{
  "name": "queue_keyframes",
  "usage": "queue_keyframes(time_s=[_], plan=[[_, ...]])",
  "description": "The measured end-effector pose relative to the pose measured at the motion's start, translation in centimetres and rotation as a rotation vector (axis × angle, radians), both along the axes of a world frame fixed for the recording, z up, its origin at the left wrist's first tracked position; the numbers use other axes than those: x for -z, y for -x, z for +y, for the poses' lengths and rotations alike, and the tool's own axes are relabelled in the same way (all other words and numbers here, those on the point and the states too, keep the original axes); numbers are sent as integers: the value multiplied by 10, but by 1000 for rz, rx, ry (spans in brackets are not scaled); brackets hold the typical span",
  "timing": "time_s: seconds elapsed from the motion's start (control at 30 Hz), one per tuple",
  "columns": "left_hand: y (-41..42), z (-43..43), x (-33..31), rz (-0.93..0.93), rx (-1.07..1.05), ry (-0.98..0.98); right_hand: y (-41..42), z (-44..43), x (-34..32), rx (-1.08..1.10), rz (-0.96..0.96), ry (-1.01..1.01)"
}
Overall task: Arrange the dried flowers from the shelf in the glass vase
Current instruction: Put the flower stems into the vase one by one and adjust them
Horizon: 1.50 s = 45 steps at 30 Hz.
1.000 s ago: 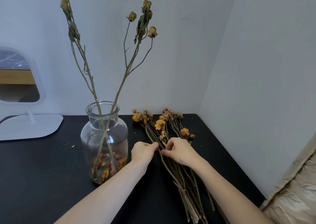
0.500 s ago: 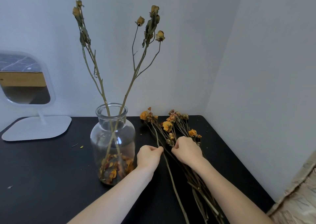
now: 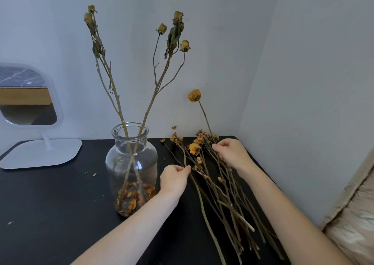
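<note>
Head view, bulbous glass vase (image 3: 123, 157), thin woody stems (image 3: 232, 212)

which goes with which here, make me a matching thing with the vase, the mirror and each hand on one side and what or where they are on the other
1. vase
2. mirror
3. left hand
4. right hand

A. pinches the stem of a raised orange flower
B. stands at the far left of the table
C. pinches a stem in the pile
D. holds two tall branches and loose petals

Pairs: 1-D, 2-B, 3-C, 4-A
</note>
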<state>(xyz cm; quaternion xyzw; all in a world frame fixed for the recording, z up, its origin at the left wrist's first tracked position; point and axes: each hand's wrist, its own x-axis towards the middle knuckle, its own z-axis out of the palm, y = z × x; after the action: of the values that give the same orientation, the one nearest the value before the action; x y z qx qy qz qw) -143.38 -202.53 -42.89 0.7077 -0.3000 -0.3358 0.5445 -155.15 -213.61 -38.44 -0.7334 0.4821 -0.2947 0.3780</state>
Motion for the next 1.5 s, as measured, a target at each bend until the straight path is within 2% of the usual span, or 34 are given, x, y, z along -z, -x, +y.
queue_keyframes(time_s=[0.53, 0.7, 0.97, 1.07, 1.17, 1.33, 1.5], plan=[[4, 3, -21, -113, 7, 90, 12, -5, -25, 62, -342, 94], [0, 6, -23, -241, 2, 89, 11, -4, -34, 69, -376, 123], [-5, 8, -20, -659, 79, -71, 9, -2, -30, 64, -361, 128], [-3, 8, -22, -698, 97, -72, 8, -2, -29, 60, -366, 126], [-1, 9, -28, -652, 77, -2, 9, -1, -32, 65, -376, 131], [2, 16, -44, -569, 59, 232, 14, 0, -46, 90, -440, 156], [9, 32, -67, -540, 152, 423, 16, 6, -67, 102, -503, 211]])
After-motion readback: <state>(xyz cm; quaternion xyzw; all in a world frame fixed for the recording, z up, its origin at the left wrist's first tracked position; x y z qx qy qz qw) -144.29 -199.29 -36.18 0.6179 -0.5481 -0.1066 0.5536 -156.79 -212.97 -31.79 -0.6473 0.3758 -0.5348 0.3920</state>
